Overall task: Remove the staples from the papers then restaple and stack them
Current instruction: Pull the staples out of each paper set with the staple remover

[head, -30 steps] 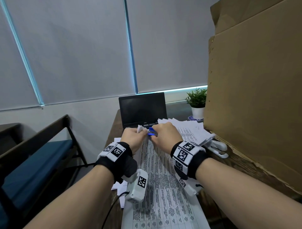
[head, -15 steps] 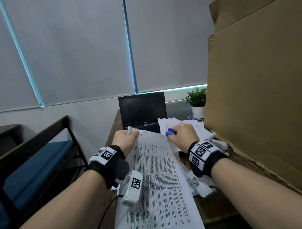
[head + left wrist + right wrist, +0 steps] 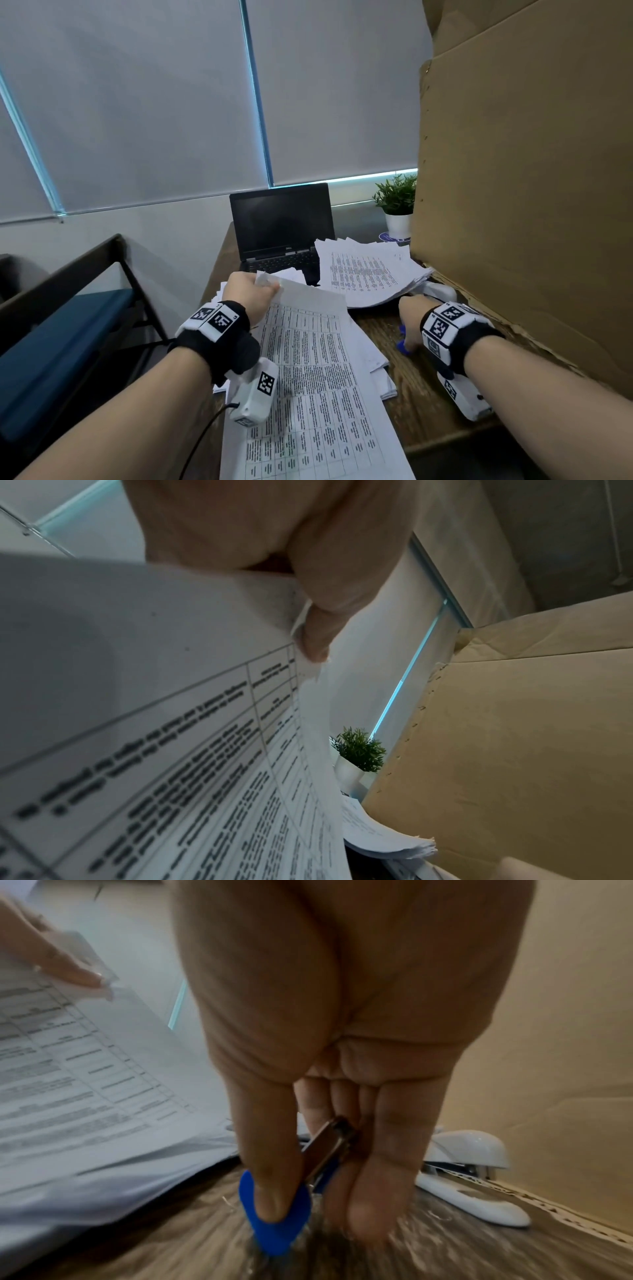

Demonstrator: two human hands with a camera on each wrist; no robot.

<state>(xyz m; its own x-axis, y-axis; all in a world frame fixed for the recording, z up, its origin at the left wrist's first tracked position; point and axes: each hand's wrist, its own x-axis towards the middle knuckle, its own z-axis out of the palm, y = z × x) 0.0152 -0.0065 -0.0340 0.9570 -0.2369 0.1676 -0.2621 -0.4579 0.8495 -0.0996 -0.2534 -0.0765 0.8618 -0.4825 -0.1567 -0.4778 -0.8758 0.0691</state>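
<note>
My left hand (image 3: 255,291) pinches the top left corner of a printed paper set (image 3: 308,377) that lies lengthwise on the wooden desk; in the left wrist view the thumb (image 3: 318,631) presses the lifted corner of the paper set (image 3: 171,723). My right hand (image 3: 411,322) is low over the desk to the right, holding a blue staple remover (image 3: 402,339). In the right wrist view thumb and fingers grip the staple remover (image 3: 277,1213), its tip at the desk surface. A white stapler (image 3: 469,1172) lies just beyond, against the cardboard.
A fanned pile of printed papers (image 3: 366,270) lies behind the right hand. An open black laptop (image 3: 281,222) and a small potted plant (image 3: 397,202) stand at the back. A tall cardboard sheet (image 3: 531,205) walls the right side. A blue-cushioned bench (image 3: 61,342) stands left.
My right hand has carried the blue staple remover away from the paper corner, right and down to the desk near the stapler. My left hand still holds the corner.
</note>
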